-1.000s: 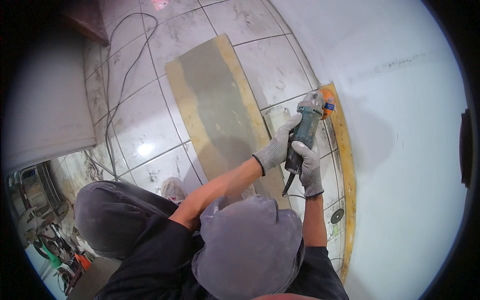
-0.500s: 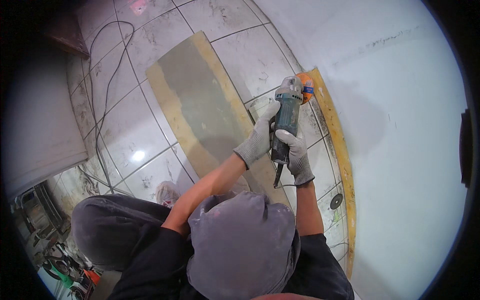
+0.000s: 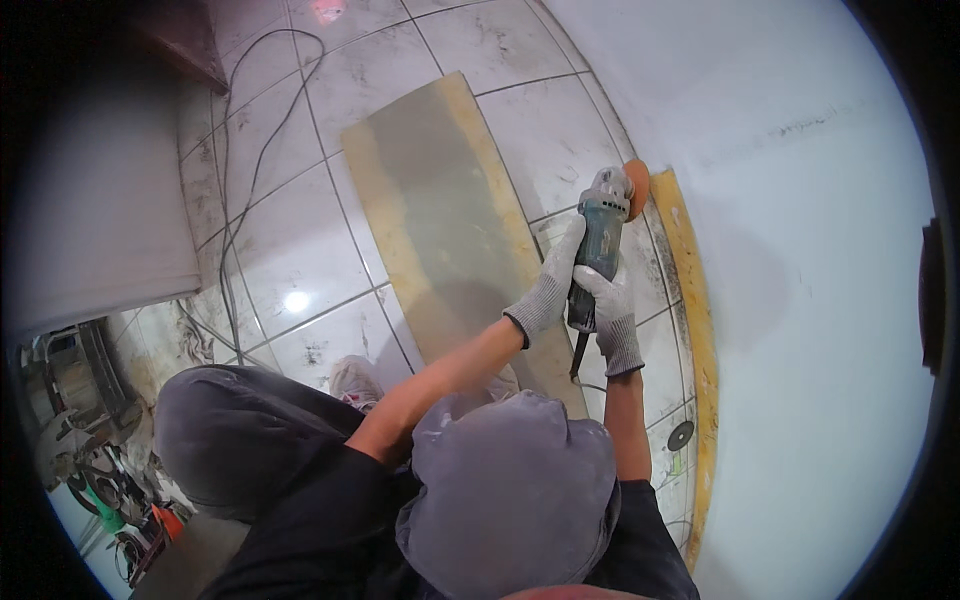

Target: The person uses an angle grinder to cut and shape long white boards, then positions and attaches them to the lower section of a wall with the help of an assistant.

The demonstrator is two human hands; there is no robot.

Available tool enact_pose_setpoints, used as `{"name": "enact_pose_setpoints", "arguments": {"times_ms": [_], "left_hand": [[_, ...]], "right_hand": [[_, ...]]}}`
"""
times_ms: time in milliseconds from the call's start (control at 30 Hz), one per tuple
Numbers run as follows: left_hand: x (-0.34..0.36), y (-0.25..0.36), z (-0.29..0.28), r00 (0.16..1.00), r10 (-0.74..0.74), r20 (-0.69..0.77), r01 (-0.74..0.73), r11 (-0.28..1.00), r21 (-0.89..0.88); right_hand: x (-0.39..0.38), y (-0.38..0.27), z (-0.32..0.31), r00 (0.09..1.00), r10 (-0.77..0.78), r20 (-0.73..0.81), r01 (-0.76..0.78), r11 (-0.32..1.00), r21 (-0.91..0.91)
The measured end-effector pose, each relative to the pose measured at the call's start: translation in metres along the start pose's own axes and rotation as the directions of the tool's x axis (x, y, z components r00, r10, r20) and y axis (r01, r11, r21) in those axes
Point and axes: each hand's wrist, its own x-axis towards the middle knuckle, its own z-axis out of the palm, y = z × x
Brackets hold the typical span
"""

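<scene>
An angle grinder [image 3: 601,240] with a teal and black body is held in both my hands, its head pointing away from me. My left hand [image 3: 553,282], in a grey-white knit glove, closes on the left side of the body. Lower down, near the cord end, my gloved right hand [image 3: 613,308] wraps the black handle. The orange disc [image 3: 638,192] on the grinder's right side looks evenly smeared. It is right beside the far end of a yellowish strip [image 3: 689,285] at the wall's foot; whether they touch I cannot tell.
A long board [image 3: 430,170], yellowish with a grey middle band, lies on dirty white floor tiles [image 3: 285,230]. A dark cord [image 3: 228,225] loops at left. A loose black disc [image 3: 680,435] lies near the strip. The pale wall [image 3: 800,300] rises at right; tools [image 3: 100,480] crowd the lower left.
The whole view has shifted, so the scene sits farther right and lower. The disc's printed face showed before; now it is plain orange and turned more edge-on. Both hands keep their hold.
</scene>
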Motion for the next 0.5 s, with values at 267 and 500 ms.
{"name": "enact_pose_setpoints", "arguments": {"times_ms": [267,500], "left_hand": [[0.032,0.093,-0.014,0.968,0.247,-0.044,-0.21,0.892,0.4],[0.081,0.174,-0.072,0.913,0.388,-0.125,-0.284,0.825,0.488]], "right_hand": [[0.077,-0.036,0.064,0.973,-0.173,0.155,0.204,0.955,-0.215],[0.147,-0.063,0.139,0.877,-0.238,0.417,0.348,0.913,-0.211]]}}
